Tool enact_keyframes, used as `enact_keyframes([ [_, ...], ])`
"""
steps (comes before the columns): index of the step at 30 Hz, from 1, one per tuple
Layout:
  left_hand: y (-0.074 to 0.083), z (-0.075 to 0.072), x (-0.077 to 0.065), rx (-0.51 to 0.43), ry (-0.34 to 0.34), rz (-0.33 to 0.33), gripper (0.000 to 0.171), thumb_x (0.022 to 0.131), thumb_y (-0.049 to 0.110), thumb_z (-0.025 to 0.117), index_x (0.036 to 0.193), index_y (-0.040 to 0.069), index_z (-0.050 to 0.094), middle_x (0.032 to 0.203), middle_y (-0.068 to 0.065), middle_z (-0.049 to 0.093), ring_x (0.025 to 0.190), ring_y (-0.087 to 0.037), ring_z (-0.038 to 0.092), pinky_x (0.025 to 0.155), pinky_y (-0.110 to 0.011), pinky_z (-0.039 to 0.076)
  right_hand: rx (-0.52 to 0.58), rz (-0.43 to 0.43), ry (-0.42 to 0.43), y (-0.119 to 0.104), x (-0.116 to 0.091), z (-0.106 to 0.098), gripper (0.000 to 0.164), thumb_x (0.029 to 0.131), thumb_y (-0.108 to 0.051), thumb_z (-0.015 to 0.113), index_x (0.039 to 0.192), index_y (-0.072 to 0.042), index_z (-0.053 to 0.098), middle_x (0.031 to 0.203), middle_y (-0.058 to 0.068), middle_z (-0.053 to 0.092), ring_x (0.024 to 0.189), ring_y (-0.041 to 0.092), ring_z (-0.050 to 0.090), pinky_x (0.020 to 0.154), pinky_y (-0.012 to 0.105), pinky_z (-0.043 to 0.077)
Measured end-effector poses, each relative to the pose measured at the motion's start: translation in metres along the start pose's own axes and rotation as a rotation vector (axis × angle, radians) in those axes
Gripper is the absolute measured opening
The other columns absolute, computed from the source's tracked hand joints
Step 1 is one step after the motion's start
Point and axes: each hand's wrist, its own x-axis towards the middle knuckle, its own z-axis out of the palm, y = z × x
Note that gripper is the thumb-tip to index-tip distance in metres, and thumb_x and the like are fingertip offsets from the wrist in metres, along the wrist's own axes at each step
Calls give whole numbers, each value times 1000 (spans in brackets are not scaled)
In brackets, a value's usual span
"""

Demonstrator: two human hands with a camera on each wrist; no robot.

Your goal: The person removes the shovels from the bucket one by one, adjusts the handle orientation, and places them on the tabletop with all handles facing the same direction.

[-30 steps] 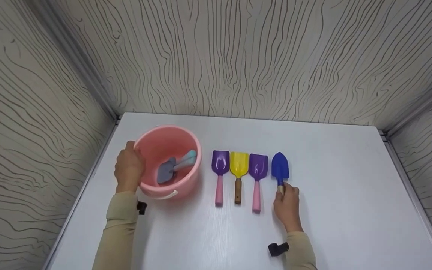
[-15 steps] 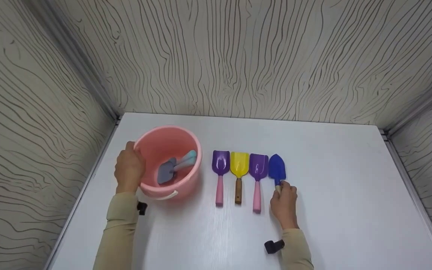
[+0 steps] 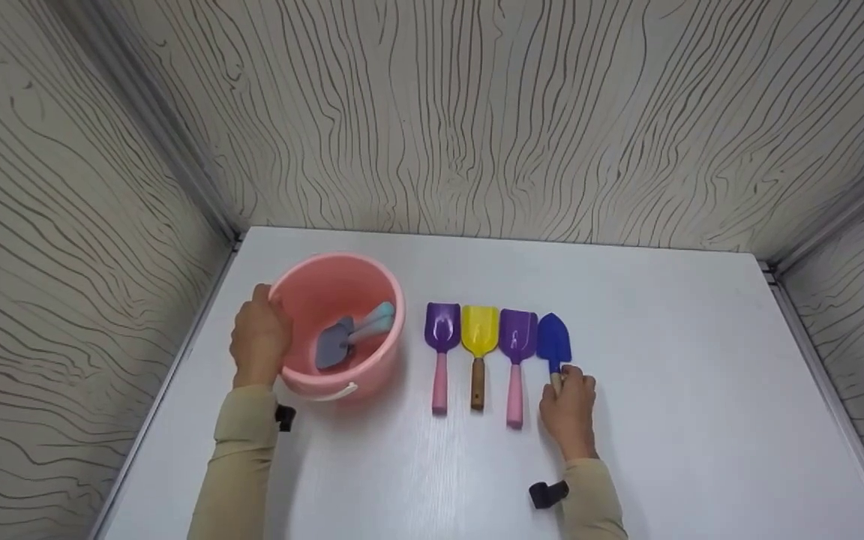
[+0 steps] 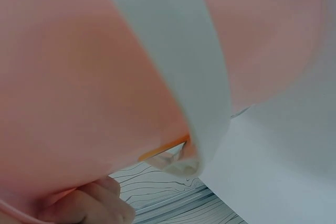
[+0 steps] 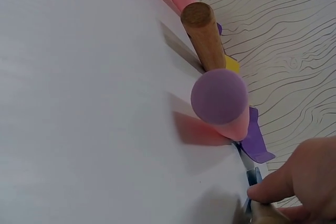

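My left hand grips the left rim of a pink bucket, which stands at the left of the table with its mouth tipped toward the camera. Inside lie grey-bladed toy shovels with pale turquoise handles. A white carrying handle crosses the bucket's wall in the left wrist view. With thumb and fingers my right hand pinches the wooden handle of a blue trowel, its blade pointing away from me. Just left of that blade is a purple shovel with a pink handle.
Beside it in the row lie a yellow shovel with a brown wooden handle and another purple shovel with a pink handle. All rest on a white table. Wood-patterned panels wall the back and both sides.
My right hand has shifted the blue trowel slightly left, closer to the purple shovel beside it, and a little toward me. The left hand and bucket have stayed in place.
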Motion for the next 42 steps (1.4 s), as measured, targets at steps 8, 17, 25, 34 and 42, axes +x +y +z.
enact_keyframes([
  [8, 0, 0, 0, 9, 12, -1, 43, 117, 31, 32, 146, 5, 50, 120, -25, 67, 93, -38, 72, 71, -50, 57, 30, 32, -26, -1, -1, -3, 52, 104, -7, 59, 146, 19, 42, 126, 35, 48, 114, 46, 54, 100, 59, 48],
  [17, -1, 2, -4, 25, 62, 51, 38, 116, 28, 36, 141, 2, 52, 123, -30, 66, 107, -50, 69, 80, -66, 57, -78, -29, 15, -18, 8, -14, 57, 103, -17, 65, 148, 12, 46, 130, 32, 54, 124, 50, 53, 104, 66, 41],
  [25, 0, 1, -3, 22, 29, 32, 42, 117, 30, 34, 145, 2, 50, 125, -29, 65, 108, -48, 69, 82, -64, 57, -87, -194, -46, -60, 29, -33, 48, 106, -16, 64, 147, 6, 51, 131, 25, 60, 127, 42, 60, 111, 57, 48],
  [34, -2, 0, -2, 18, 18, 23, 42, 117, 31, 34, 144, 2, 49, 124, -30, 65, 105, -48, 70, 80, -62, 57, -138, -361, -79, -108, 31, -34, 42, 103, -18, 69, 140, 2, 61, 122, 20, 68, 111, 36, 67, 103, 54, 55],
  [42, -1, 1, -3, 14, 35, 40, 42, 117, 30, 34, 142, 1, 51, 122, -30, 68, 101, -46, 72, 76, -61, 58, -132, -578, -54, -147, 25, -28, 38, 100, -17, 75, 133, 0, 66, 120, 16, 70, 107, 34, 70, 92, 50, 60],
])
